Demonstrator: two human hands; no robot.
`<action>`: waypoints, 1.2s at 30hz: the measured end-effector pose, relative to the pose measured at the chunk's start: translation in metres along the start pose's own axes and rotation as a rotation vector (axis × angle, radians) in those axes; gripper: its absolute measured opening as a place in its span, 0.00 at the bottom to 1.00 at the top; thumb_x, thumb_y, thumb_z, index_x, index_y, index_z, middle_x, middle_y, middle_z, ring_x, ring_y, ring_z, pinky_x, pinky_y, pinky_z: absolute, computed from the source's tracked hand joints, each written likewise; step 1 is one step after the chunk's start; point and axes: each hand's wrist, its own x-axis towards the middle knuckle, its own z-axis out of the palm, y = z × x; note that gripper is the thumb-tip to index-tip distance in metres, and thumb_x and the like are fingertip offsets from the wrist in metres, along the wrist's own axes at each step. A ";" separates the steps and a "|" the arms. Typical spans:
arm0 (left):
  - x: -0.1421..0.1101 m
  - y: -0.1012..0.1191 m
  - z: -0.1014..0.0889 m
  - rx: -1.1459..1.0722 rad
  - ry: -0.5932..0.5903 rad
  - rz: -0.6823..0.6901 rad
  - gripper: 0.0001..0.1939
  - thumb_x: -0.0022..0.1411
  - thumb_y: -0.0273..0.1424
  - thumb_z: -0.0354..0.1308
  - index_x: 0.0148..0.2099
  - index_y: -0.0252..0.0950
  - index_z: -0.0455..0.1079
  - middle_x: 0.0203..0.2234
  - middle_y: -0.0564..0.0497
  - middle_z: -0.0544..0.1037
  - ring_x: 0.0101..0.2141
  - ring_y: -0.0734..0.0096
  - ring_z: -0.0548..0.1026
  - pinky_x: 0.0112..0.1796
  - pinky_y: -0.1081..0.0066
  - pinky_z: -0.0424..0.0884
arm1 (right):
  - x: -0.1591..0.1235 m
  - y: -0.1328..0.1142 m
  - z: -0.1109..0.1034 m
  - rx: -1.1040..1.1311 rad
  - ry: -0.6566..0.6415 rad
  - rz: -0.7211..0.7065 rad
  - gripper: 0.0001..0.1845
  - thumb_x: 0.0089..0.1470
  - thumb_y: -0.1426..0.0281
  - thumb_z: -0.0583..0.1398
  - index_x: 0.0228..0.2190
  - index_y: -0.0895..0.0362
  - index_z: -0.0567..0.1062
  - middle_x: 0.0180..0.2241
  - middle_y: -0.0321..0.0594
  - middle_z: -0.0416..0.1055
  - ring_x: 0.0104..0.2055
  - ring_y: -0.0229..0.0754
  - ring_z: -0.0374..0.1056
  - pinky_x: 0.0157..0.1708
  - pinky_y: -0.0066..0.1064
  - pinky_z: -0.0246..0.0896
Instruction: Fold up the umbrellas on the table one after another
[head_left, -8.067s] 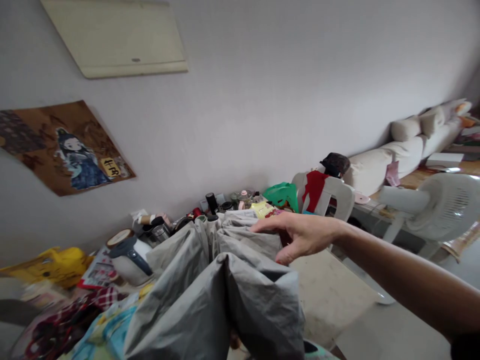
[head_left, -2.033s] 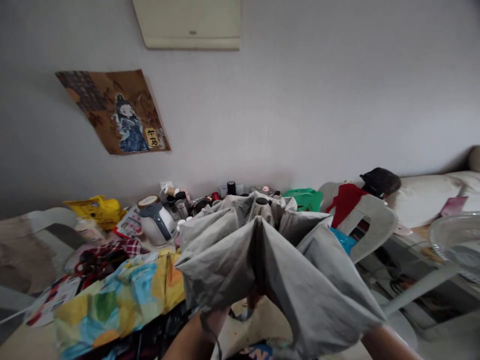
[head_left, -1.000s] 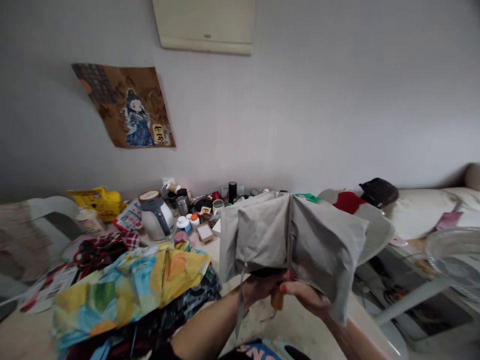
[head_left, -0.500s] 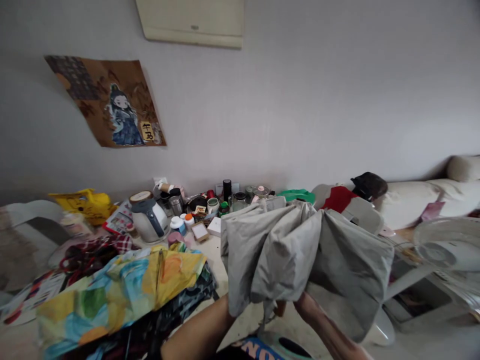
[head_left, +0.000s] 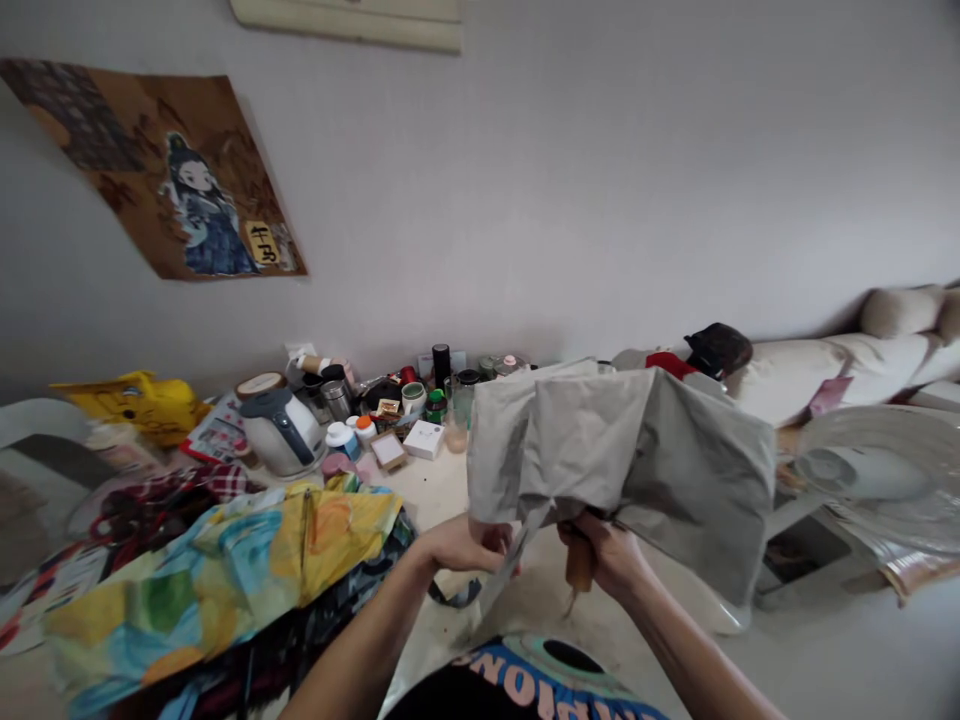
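Observation:
A grey folding umbrella [head_left: 585,440] hangs half folded over the table in front of me, its canopy in loose pleats. My right hand [head_left: 604,550] is closed around the shaft just under the canopy, at the top of the orange-brown handle [head_left: 579,565]. A thin cord dangles from the handle's end. To the left, my left hand [head_left: 469,545] has its fingers curled at the grey strap [head_left: 521,555] hanging from the canopy edge; the strap partly covers the fingertips. A second umbrella with a yellow and blue pattern [head_left: 225,570] lies left of my left forearm.
Along the wall stand an electric kettle [head_left: 281,430], a white pill bottle [head_left: 341,438], a small white box [head_left: 424,438] and several jars. A yellow bag [head_left: 142,405] sits at the far left. On the right are a white fan [head_left: 862,480] and a sofa [head_left: 795,375].
The canopy has gone from spread and drooping to more gathered, tilted up over my hands. My left hand has come out from under the fabric to the strap. My view has shifted right and down.

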 end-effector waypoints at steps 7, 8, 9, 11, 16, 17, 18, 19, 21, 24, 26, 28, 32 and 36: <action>-0.024 0.002 0.011 -0.023 1.232 0.333 0.12 0.57 0.40 0.57 0.31 0.35 0.65 0.18 0.57 0.66 0.20 0.77 0.65 0.23 0.76 0.63 | 0.005 -0.023 0.000 -0.002 -0.014 0.053 0.23 0.34 0.54 0.68 0.10 0.57 0.67 0.16 0.34 0.61 0.22 0.34 0.55 0.25 0.28 0.53; -0.028 0.010 0.018 0.094 1.344 0.412 0.11 0.59 0.38 0.56 0.31 0.35 0.65 0.19 0.57 0.66 0.21 0.77 0.66 0.24 0.76 0.63 | 0.006 -0.023 0.000 -0.001 -0.011 0.058 0.23 0.34 0.54 0.68 0.10 0.57 0.67 0.16 0.34 0.61 0.22 0.34 0.55 0.25 0.27 0.53; -0.030 0.017 0.026 0.240 1.393 0.496 0.10 0.60 0.36 0.57 0.31 0.36 0.65 0.21 0.56 0.67 0.22 0.77 0.66 0.26 0.76 0.64 | 0.007 -0.024 0.002 0.010 -0.009 0.072 0.22 0.34 0.55 0.68 0.11 0.57 0.68 0.16 0.34 0.61 0.23 0.34 0.55 0.25 0.27 0.53; -0.030 0.032 0.039 0.561 1.339 0.656 0.07 0.60 0.32 0.59 0.32 0.36 0.66 0.24 0.55 0.68 0.26 0.76 0.67 0.29 0.76 0.66 | 0.009 -0.026 0.007 0.055 -0.001 0.113 0.18 0.32 0.57 0.68 0.13 0.57 0.70 0.16 0.33 0.61 0.22 0.33 0.55 0.25 0.26 0.53; 0.005 0.046 0.040 1.107 1.318 0.773 0.07 0.61 0.30 0.59 0.42 0.35 0.72 0.30 0.48 0.70 0.32 0.69 0.69 0.33 0.71 0.68 | 0.007 -0.032 0.027 0.103 0.043 0.129 0.14 0.29 0.61 0.67 0.15 0.57 0.72 0.16 0.33 0.63 0.22 0.34 0.55 0.24 0.27 0.53; 0.013 0.047 0.037 1.169 1.344 0.765 0.08 0.61 0.30 0.59 0.43 0.35 0.73 0.30 0.47 0.70 0.32 0.67 0.69 0.33 0.70 0.68 | 0.006 -0.032 0.030 0.095 0.040 0.115 0.13 0.29 0.61 0.66 0.15 0.57 0.72 0.17 0.33 0.63 0.22 0.34 0.55 0.24 0.28 0.53; 0.019 0.047 0.033 1.205 1.365 0.768 0.07 0.61 0.30 0.58 0.42 0.35 0.73 0.30 0.47 0.70 0.32 0.66 0.69 0.33 0.69 0.68 | 0.005 -0.033 0.032 0.078 0.034 0.103 0.13 0.29 0.61 0.66 0.15 0.57 0.72 0.17 0.33 0.63 0.22 0.34 0.55 0.24 0.28 0.53; 0.022 0.047 0.031 1.216 1.379 0.783 0.06 0.61 0.29 0.58 0.40 0.35 0.74 0.29 0.47 0.69 0.31 0.67 0.68 0.32 0.69 0.67 | 0.004 -0.033 0.032 0.055 0.028 0.090 0.14 0.30 0.60 0.65 0.14 0.57 0.71 0.17 0.33 0.63 0.22 0.34 0.55 0.24 0.28 0.52; 0.023 0.047 0.029 1.186 1.394 0.843 0.04 0.61 0.26 0.57 0.37 0.36 0.73 0.28 0.49 0.69 0.30 0.68 0.68 0.32 0.70 0.67 | 0.003 -0.033 0.031 0.005 0.034 0.073 0.16 0.30 0.59 0.65 0.11 0.56 0.68 0.16 0.33 0.61 0.23 0.34 0.54 0.25 0.29 0.52; 0.015 0.045 0.031 1.122 1.402 0.931 0.05 0.62 0.22 0.56 0.38 0.35 0.71 0.29 0.49 0.70 0.32 0.69 0.69 0.35 0.70 0.68 | 0.005 -0.032 0.023 -0.061 0.076 0.065 0.19 0.32 0.55 0.64 0.10 0.55 0.66 0.16 0.33 0.61 0.23 0.35 0.55 0.26 0.29 0.52; 0.012 0.043 0.032 1.089 1.404 0.945 0.05 0.62 0.21 0.55 0.39 0.35 0.69 0.30 0.48 0.71 0.34 0.69 0.70 0.37 0.69 0.69 | 0.008 -0.033 0.018 -0.101 0.100 0.078 0.20 0.34 0.54 0.63 0.10 0.55 0.66 0.16 0.33 0.60 0.23 0.35 0.55 0.26 0.29 0.51; 0.015 0.041 0.033 1.101 1.379 0.922 0.04 0.62 0.22 0.55 0.38 0.35 0.69 0.30 0.48 0.72 0.34 0.68 0.70 0.38 0.69 0.69 | 0.009 -0.033 0.016 -0.107 0.116 0.086 0.19 0.35 0.55 0.63 0.10 0.55 0.66 0.15 0.33 0.60 0.23 0.35 0.55 0.26 0.29 0.51; 0.030 0.045 0.029 1.230 1.327 0.848 0.05 0.62 0.30 0.58 0.40 0.34 0.72 0.31 0.46 0.73 0.35 0.65 0.71 0.36 0.67 0.67 | 0.008 -0.028 0.021 -0.073 0.107 0.074 0.18 0.35 0.57 0.64 0.11 0.56 0.66 0.15 0.33 0.63 0.22 0.35 0.57 0.27 0.29 0.53; 0.036 0.050 0.023 1.295 1.316 0.814 0.07 0.62 0.26 0.55 0.32 0.35 0.72 0.28 0.47 0.73 0.32 0.66 0.70 0.35 0.67 0.65 | 0.007 -0.022 0.026 -0.105 0.070 0.089 0.18 0.37 0.58 0.63 0.10 0.56 0.66 0.15 0.34 0.64 0.23 0.36 0.57 0.27 0.30 0.52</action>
